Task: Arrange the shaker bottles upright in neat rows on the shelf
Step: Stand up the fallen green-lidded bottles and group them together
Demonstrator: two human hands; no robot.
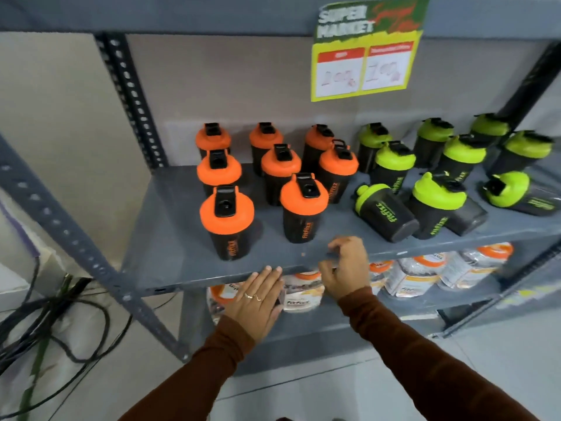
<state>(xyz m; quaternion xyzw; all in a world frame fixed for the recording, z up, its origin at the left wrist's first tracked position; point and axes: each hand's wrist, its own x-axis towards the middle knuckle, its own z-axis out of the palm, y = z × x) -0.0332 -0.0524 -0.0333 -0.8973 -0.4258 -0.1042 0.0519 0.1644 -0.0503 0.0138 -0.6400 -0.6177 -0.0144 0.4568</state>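
Several black shaker bottles with orange lids (227, 221) stand upright in rows on the left half of the grey shelf (170, 238). On the right half are green-lidded bottles (394, 161), several upright at the back. Three lie tipped over near the front: one (385, 212) with its lid toward the left, one (446, 205) leaning beside it, and one (516, 192) at the far right. My left hand (258, 299) lies flat with fingers extended just below the shelf's front edge, holding nothing. My right hand (346, 265) hovers at the front edge, fingers loosely curled and empty.
A yellow and green price sign (364, 50) hangs from the shelf above. Packaged pouches (406, 275) fill the lower shelf. Perforated grey uprights (133, 98) frame the rack. Black cables (60, 323) lie on the floor at the left.
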